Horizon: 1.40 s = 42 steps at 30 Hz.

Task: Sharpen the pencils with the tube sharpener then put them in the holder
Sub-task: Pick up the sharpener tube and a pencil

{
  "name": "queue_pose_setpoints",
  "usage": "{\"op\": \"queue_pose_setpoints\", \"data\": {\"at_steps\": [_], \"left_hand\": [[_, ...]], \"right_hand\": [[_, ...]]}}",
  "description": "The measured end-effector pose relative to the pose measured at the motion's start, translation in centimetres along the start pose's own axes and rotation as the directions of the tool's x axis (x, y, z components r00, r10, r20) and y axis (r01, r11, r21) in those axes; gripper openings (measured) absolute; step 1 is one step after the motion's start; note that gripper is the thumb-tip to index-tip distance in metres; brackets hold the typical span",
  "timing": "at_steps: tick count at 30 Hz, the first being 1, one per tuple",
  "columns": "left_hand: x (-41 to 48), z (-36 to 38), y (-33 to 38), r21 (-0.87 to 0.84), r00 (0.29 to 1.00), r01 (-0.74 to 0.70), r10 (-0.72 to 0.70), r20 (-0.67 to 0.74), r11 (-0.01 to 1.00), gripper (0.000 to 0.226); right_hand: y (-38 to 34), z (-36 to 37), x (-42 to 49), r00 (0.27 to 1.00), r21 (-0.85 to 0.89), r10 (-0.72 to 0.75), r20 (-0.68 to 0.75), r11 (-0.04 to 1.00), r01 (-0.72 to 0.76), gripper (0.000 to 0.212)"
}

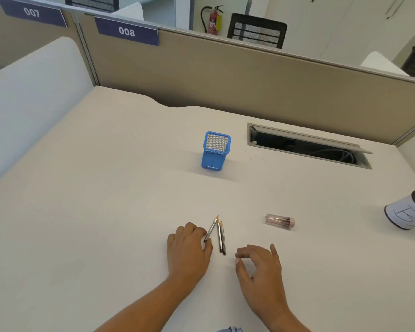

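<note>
1. head view, lower centre: left hand point(189, 250) rests on the desk point(94, 212), fingertips pinching the butt end of one pencil point(210, 230) that tilts up-right.
2. right hand point(259, 267) hovers just right, fingers loosely curled apart, holding nothing.
3. two more pencils point(221, 237) lie side by side between the hands, tips toward frame top.
4. tube sharpener point(280, 220) lies flat, right of the pencils.
5. blue mesh holder point(215, 150) stands upright, mid-frame, well apart.
6. labelled can point(407, 212) at right edge.

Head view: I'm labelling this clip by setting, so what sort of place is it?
Most likely an open-plan office: a desk behind numbered partition panels, a mesh office chair, a fire extinguisher.
</note>
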State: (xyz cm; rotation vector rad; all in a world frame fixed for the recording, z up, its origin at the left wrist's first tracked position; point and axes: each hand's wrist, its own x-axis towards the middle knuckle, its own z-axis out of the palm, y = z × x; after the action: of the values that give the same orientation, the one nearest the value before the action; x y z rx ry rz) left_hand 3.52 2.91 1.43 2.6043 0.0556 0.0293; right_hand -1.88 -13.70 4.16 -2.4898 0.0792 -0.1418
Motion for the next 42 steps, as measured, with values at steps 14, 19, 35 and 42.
{"op": "queue_pose_setpoints", "data": {"at_steps": [14, 19, 35, 42], "left_hand": [[-1.0, -3.2, 4.1, -0.358, 0.984, 0.180, -0.165, 0.073, 0.916, 0.009], [-2.2, -1.8, 8.0, -0.443, 0.989, 0.079, -0.015, 0.146, 0.893, 0.015], [6.0, 7.8, 16.8, 0.064, 0.905, -0.401, 0.384, 0.181, 0.914, 0.045], [6.4, 8.7, 17.4, 0.003, 0.929, -0.305, 0.297, 0.219, 0.952, 0.026]], "right_hand": [[-2.0, -1.9, 1.6, 0.948, 0.386, 0.314, 0.048, 0.870, -0.307, 0.013], [-1.2, -3.8, 2.2, 0.887, 0.639, 0.419, 0.194, 0.632, -0.439, 0.026], [14.7, -11.8, 2.8, 0.801, 0.615, 0.540, 0.259, 0.547, -0.568, 0.026], [15.0, -13.4, 3.2, 0.815, 0.568, 0.511, 0.272, 0.599, -0.565, 0.011]]}}
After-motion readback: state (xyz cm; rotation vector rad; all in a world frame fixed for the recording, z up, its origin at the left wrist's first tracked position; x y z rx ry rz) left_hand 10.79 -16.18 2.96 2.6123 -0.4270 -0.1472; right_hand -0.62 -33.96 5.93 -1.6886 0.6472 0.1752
